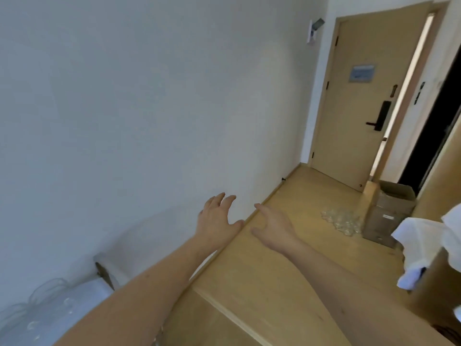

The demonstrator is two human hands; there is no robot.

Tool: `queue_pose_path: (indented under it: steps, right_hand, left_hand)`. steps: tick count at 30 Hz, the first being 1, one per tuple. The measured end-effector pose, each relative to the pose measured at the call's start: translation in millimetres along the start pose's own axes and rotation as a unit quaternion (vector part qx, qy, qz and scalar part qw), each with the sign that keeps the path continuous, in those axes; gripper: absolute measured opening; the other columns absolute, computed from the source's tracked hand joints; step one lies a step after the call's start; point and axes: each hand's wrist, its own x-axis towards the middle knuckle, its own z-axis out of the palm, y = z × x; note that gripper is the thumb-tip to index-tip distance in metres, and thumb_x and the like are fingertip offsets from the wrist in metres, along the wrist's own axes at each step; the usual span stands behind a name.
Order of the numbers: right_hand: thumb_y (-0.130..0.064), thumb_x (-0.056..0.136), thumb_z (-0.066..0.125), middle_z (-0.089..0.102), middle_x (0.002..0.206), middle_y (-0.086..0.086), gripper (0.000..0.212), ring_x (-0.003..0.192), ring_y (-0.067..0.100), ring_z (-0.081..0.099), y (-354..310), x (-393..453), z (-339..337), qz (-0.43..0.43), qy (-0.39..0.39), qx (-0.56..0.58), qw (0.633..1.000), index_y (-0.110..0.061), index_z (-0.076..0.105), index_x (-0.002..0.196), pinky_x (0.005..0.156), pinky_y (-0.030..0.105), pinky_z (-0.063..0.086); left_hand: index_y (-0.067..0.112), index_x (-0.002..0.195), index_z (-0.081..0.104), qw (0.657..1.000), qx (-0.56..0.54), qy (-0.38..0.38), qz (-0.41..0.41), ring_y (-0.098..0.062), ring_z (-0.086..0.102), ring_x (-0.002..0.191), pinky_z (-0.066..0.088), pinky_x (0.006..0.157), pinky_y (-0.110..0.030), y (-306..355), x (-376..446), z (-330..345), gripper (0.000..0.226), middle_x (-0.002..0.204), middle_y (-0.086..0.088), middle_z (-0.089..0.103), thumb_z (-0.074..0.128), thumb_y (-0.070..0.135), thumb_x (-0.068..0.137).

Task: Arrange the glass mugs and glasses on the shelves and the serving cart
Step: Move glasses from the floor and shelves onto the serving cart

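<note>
Right now we have both hands empty, left hand (216,216) and right hand (273,227) spread apart mid-frame, between loads, so next we likely fetch glasses (341,221) clustered on the floor at right.

Both hands out front, empty, fingers spread & relaxed: left hand (217,216) just beside right hand (273,227), not touching. Cluster of glasses (341,219) on floor, right of right hand, next to cardboard box (389,211). Door (369,101) beyond, well apart.
</note>
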Motion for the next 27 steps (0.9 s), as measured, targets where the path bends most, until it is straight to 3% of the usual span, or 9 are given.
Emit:
queue_pose_path:
  steps: [13,27]
  right_hand:
    - [-0.048,0.090,0.065,0.031,0.162,0.001,0.077,0.147,0.028,0.029,149.7,51.3,-55.8,0.173,0.066,-0.043,0.982,-0.032,0.029,0.156,0.117,0.044,0.030]
    - [-0.050,0.089,0.065,0.038,0.156,-0.003,0.069,0.142,0.029,0.033,238.9,148.8,-105.3,0.324,0.147,-0.079,0.931,-0.034,0.039,0.151,0.112,0.049,0.038]
  left_hand:
    - [0.030,0.154,0.035,0.984,-0.024,-0.111,0.136,-0.023,0.022,0.149,0.025,0.120,-0.041,93.5,139.3,124.1,0.077,0.163,-0.005,0.027,0.067,0.051,0.087]
    - [0.030,0.152,0.037,0.937,-0.061,-0.185,0.289,-0.025,0.027,0.147,0.033,0.115,-0.044,168.8,315.4,217.6,0.075,0.160,-0.004,0.033,0.067,0.050,0.087]
